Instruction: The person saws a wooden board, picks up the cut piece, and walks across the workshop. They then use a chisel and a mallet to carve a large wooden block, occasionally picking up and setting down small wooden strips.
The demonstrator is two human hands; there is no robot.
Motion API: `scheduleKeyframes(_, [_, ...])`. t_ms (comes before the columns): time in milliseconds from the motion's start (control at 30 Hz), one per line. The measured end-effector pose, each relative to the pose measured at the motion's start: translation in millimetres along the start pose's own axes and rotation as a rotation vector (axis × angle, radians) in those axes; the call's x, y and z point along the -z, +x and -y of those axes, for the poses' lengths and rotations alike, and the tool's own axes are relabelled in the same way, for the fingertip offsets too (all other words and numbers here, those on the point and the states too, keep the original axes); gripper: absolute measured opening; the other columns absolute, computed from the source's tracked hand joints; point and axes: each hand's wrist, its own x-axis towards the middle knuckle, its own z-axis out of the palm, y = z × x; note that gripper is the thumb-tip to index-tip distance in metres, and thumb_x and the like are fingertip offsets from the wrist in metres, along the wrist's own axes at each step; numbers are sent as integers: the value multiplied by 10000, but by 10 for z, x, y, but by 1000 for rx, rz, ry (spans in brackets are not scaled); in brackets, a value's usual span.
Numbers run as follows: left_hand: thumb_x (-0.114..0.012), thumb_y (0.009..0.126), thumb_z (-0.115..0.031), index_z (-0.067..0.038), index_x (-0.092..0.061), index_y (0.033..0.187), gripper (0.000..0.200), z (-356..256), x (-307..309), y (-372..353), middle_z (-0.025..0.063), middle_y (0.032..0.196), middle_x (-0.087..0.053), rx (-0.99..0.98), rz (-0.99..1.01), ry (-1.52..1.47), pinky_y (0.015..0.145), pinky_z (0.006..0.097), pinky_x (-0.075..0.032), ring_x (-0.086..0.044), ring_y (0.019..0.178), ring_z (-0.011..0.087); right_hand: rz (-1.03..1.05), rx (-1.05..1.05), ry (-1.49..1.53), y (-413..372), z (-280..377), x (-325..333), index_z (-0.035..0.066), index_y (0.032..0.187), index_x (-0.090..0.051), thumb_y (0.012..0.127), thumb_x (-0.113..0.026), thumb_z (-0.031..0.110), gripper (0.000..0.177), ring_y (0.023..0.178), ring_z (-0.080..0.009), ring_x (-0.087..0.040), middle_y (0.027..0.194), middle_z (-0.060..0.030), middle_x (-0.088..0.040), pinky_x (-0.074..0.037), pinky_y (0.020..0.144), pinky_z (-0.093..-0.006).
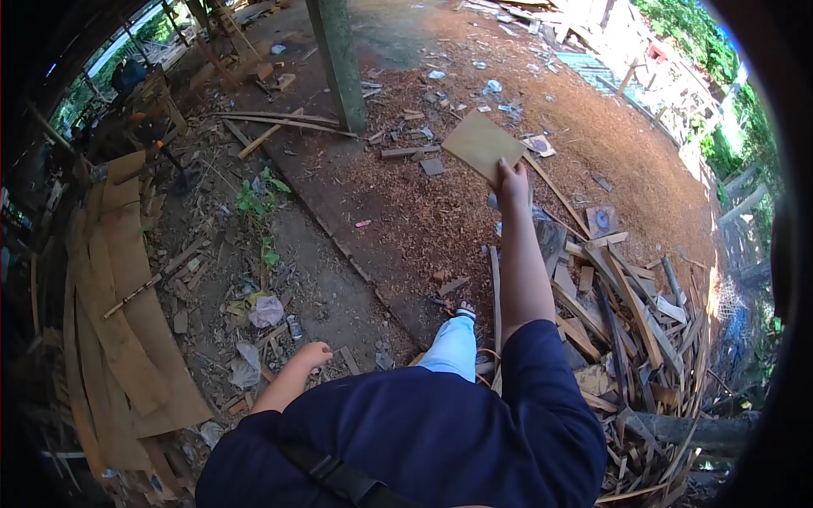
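A flat, square tan board (481, 146) is held out in front of me by one corner. My right hand (512, 182) grips its lower right corner, with the thumb on top and the arm stretched forward. Low on the left, my left hand (313, 355) hangs beside my body above the littered ground, its fingers curled together. Whether anything is inside those fingers is too small to tell. A can (295, 327) and a pale crumpled plastic bag (267, 311) lie on the ground near it.
Scrap wood (631, 305) is heaped at the right. A concrete post (338, 68) stands ahead, with loose planks (284, 120) by its base. Long bent sheets (140, 313) lie at the left. Wood chips and litter cover the ground, and a green plant (254, 199) grows left of centre.
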Motion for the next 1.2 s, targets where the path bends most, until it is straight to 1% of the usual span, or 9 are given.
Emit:
scheduleKeyframes(300, [-582, 768, -313, -73, -594, 1030, 356, -125, -225, 137, 125, 998, -616, -74, -14, -36, 768, 350, -467, -597, 900, 238, -73, 259, 3, 456, 582, -241, 4, 1068, -448, 815, -579, 110, 305, 838, -193, -569, 974, -108, -554, -482, 737, -291])
scheduleKeyframes(500, [-568, 774, -337, -67, -637, 950, 329, 177, -275, -111, 108, 889, -643, 33, 126, 118, 730, 376, -470, -614, 810, 252, -181, 220, -221, -304, -469, 1257, -20, 1151, -409, 798, -599, 132, 429, 933, -209, -542, 1069, -137, -528, -453, 791, -302])
scheduleKeyframes(633, [-565, 786, -328, -56, -633, 952, 326, 153, -278, -147, 114, 872, -641, 75, 122, 67, 727, 374, -469, -609, 819, 237, -615, -78, -83, -1873, -1326, 2681, 2, 1205, -381, 737, -558, -35, 502, 934, -270, -566, 1119, -144, -513, -503, 765, -376])
scheduleKeyframes(700, [-565, 789, -322, -59, -632, 954, 318, 141, -316, -114, 114, 873, -641, 110, 105, 117, 724, 374, -469, -607, 827, 238, -998, -467, -652, -2622, -1562, 3392, -12, 1116, -497, 780, -530, 60, 344, 891, -241, -595, 1024, -138, -582, -508, 763, -363])
scheduleKeyframes(767, [-566, 777, -331, -68, -630, 960, 327, 155, -390, 28, 102, 888, -643, 104, 97, 15, 722, 373, -470, -609, 824, 245, -1167, -773, -550, -3070, -1391, 3697, -6, 1088, -526, 788, -534, 130, 330, 897, -225, -596, 998, -139, -597, -506, 769, -353])
scheduleKeyframes(833, [-571, 762, -320, -74, -625, 975, 330, -33, -319, 47, 106, 903, -642, -7, 107, 109, 726, 363, -471, -610, 831, 244, -1089, -644, -53, -3463, -1534, 4102, 13, 1129, -493, 770, -562, 85, 373, 909, -237, -591, 1042, -134, -579, -508, 760, -364])
scheduleKeyframes(933, [-587, 753, -265, -75, -623, 971, 291, -347, -223, 261, 113, 905, -642, -125, -87, -130, 722, 339, -474, -613, 836, 226, -737, -332, -216, -2771, -1633, 3746, 39, 1227, -381, 745, -599, -11, 531, 961, -271, -559, 1142, -133, -512, -496, 781, -383])
scheduleKeyframes(1067, [-616, 803, -220, 4, -524, 1092, 378, -1978, 785, 317, 92, 981, -599, -648, -267, -416, 783, 275, -456, -564, 892, 153, -194, -167, 54, -1553, -520, 1970, 58, 1227, -341, 849, -532, 113, 428, 981, -228, -530, 1153, -120, -481, -464, 805, -344])
scheduleKeyframes(1200, [-623, 801, -227, 22, -419, 1198, 511, -3625, 1753, -179, 106, 1030, -558, -938, -57, -835, 731, 265, -487, -546, 925, 148, 194, -19, 189, -1018, 286, 450, 26, 1228, -330, 847, -542, 148, 453, 991, -205, -520, 1111, -118, -499, -439, 829, -309])
